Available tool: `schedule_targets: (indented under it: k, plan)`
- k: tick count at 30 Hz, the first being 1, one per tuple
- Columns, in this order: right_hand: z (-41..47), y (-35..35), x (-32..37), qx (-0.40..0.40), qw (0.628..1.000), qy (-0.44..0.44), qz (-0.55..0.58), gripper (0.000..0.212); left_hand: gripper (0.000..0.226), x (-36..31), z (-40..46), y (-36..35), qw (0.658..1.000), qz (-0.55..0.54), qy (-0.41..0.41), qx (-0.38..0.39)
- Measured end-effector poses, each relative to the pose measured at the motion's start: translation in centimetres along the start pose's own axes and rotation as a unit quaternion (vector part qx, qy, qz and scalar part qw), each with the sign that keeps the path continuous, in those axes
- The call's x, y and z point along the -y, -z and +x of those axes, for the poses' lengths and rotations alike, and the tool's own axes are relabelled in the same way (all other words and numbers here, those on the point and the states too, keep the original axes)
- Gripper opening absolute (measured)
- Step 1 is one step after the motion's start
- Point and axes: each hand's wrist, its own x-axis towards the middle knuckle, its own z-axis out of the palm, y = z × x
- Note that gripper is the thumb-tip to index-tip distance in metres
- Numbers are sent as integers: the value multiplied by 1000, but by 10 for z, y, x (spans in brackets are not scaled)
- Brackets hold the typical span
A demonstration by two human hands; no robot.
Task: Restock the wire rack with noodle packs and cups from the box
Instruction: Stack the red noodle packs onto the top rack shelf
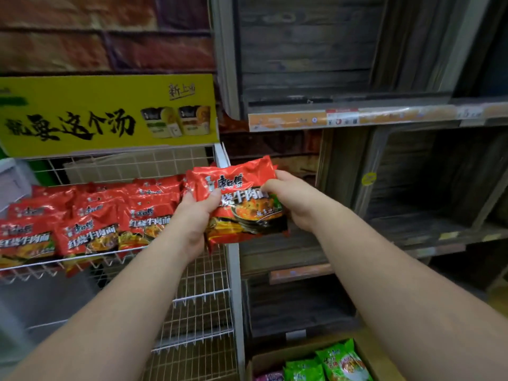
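Note:
A red noodle pack [239,199] hangs in the air at the right end of the white wire rack [203,295]. My left hand [196,215] grips its left side, thumb on the front. My right hand [294,199] pinches its right edge. Several more red noodle packs [90,215] lie in rows on the rack's upper shelf, to the left of the held one. At the bottom right stands the cardboard box [275,356], with green noodle packs [341,361] inside it.
A yellow sign [110,114] tops the rack. The rack's lower wire shelves hold nothing visible. To the right stand dark wooden shelves [357,116] with price strips. A brick-patterned wall is behind.

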Motion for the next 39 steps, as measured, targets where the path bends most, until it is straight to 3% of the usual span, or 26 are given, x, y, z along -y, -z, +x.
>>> schedule_targets:
  k: [4,9,14,17,19,21,24,27,29,34,37,39]
  plan:
    - [24,-54,17,16,998,13,-55,51,47,-20,25,52,999,-5,-18,-30]
    - [76,-108,19,-14,997,1,-72,23,77,-23,78,111,999,-20,-4,-36]
    - [130,-153,15,-133,986,-12,-94,39,42,-15,142,132,999,20,46,3]
    - [152,-164,7,-176,975,-18,-134,44,40,-7,167,137,997,65,40,23]
    - [163,-164,0,-188,967,-23,-172,50,47,-2,181,140,990,131,29,43]
    - [171,-167,-8,-189,955,-38,-225,51,40,3,192,143,972,228,14,59]
    - [180,-173,-25,-197,920,-43,-337,42,30,9,203,146,906,418,-45,55]
    - [187,-178,-39,-206,881,-69,-421,41,46,16,212,148,851,515,-88,60]
    - [183,-180,-40,-205,856,-55,-471,41,56,19,213,146,855,506,-102,45]
    - [186,-182,-49,-172,788,-15,-590,69,74,25,213,140,866,483,-131,21]
    - [188,-182,-50,-147,738,-22,-659,73,84,32,214,136,835,530,-147,5]
    - [186,-184,-50,-146,728,-21,-669,72,98,38,215,134,792,585,-175,-14]
